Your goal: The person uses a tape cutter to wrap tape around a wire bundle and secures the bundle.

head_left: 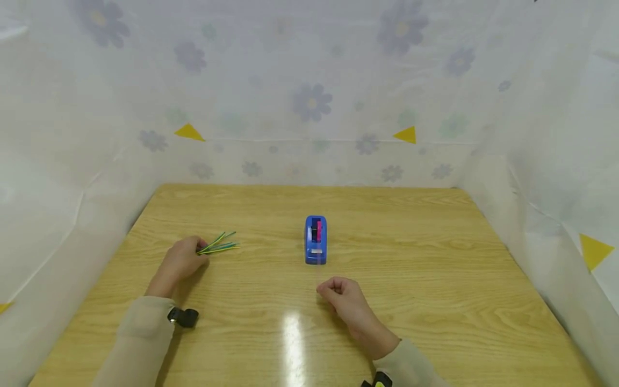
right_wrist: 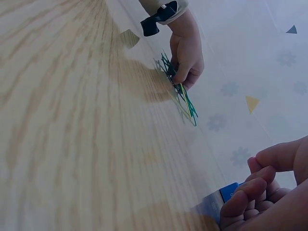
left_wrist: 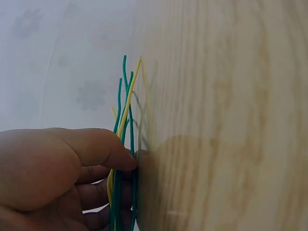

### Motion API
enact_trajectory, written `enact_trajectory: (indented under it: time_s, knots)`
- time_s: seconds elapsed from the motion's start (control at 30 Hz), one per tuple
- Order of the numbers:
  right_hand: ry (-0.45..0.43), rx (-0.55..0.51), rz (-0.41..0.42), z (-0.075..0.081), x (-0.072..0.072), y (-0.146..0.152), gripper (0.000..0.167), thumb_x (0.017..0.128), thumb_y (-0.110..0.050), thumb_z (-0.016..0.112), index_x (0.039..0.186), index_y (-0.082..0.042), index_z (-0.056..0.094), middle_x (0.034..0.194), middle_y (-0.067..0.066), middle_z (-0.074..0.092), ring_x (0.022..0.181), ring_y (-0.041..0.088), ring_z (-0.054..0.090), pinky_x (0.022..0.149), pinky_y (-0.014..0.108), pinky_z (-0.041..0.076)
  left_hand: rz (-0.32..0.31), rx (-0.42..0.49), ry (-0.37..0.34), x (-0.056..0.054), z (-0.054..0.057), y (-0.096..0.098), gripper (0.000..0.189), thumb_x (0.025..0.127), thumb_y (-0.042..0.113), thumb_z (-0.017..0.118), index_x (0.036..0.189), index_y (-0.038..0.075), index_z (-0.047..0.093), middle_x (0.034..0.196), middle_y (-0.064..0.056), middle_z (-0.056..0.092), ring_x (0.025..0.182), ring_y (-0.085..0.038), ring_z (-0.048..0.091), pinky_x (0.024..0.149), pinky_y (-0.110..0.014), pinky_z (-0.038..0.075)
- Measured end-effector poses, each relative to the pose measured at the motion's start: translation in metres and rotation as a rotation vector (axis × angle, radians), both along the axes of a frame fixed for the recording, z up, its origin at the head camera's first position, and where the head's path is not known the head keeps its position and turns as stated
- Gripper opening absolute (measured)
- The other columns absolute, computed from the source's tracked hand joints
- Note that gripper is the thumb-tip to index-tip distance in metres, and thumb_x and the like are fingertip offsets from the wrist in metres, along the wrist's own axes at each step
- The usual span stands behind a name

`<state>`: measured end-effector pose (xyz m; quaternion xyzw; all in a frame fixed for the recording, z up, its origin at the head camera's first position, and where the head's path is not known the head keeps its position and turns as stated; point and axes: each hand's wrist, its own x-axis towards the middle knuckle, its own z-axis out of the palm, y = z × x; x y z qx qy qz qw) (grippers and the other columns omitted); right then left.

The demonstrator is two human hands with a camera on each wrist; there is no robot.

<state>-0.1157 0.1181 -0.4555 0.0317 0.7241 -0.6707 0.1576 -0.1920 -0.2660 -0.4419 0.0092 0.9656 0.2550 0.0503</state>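
My left hand [head_left: 182,260] grips a thin bundle of green and yellow wires [head_left: 216,248] low over the table at the left. In the left wrist view the thumb presses on the wires [left_wrist: 127,108], whose loose ends fan out past the fingers. Thumb and forefinger of my right hand [head_left: 350,305] pinch the end of a clear tape strip [head_left: 318,271]. That strip runs back to a blue tape dispenser [head_left: 316,258], which stands at mid-table with a pink roll core [head_left: 319,231]. In the right wrist view the right hand [right_wrist: 264,192] partly hides the dispenser.
The wooden table [head_left: 411,242] has a glossy light reflection near its front. White flower-patterned sheeting [head_left: 271,107] encloses its back and sides, with yellow triangles [head_left: 406,135] stuck on it. Black straps with small devices [head_left: 186,317] sit on both wrists.
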Motion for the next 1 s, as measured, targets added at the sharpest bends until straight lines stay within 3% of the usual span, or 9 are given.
enact_trajectory:
  time_s: [0.17, 0.4, 0.67, 1.0]
  knots:
    - [0.001, 0.011, -0.003, -0.0004, -0.0004, -0.0005, 0.023, 0.097, -0.016, 0.065, 0.097, 0.007, 0.067, 0.077, 0.003, 0.059, 0.059, 0.011, 0.04, 0.049, 0.021, 0.033, -0.014, -0.013, -0.018, 0.0005, 0.0003, 0.0023, 0.032, 0.084, 0.006, 0.063, 0.113, -0.008, 0.06, 0.111, -0.026, 0.063, 0.103, -0.044, 0.058, 0.088, -0.057, 0.045]
    - [0.004, 0.011, -0.006, 0.0, -0.0003, -0.0004, 0.022, 0.097, -0.016, 0.065, 0.097, 0.006, 0.066, 0.072, 0.002, 0.055, 0.059, 0.011, 0.04, 0.049, 0.021, 0.033, -0.023, -0.026, 0.047, 0.0029, 0.0004, 0.0024, 0.03, 0.081, 0.006, 0.066, 0.109, -0.006, 0.063, 0.105, -0.023, 0.066, 0.098, -0.041, 0.061, 0.085, -0.056, 0.046]
    - [0.01, 0.009, -0.008, 0.0015, -0.0003, 0.0002, 0.02, 0.096, -0.015, 0.066, 0.096, 0.006, 0.067, 0.073, 0.003, 0.055, 0.06, 0.01, 0.041, 0.05, 0.021, 0.034, -0.042, -0.017, 0.066, 0.0031, -0.0003, 0.0011, 0.027, 0.082, 0.005, 0.064, 0.108, -0.005, 0.064, 0.103, -0.021, 0.066, 0.093, -0.037, 0.061, 0.082, -0.055, 0.046]
    - [0.007, 0.009, -0.002, 0.0001, 0.0, 0.0011, 0.022, 0.097, -0.015, 0.065, 0.098, 0.006, 0.067, 0.074, 0.004, 0.057, 0.061, 0.012, 0.041, 0.049, 0.021, 0.034, -0.077, 0.011, 0.051, 0.0034, 0.0002, 0.0014, 0.025, 0.086, -0.002, 0.061, 0.11, -0.009, 0.062, 0.106, -0.025, 0.064, 0.099, -0.041, 0.059, 0.086, -0.056, 0.045]
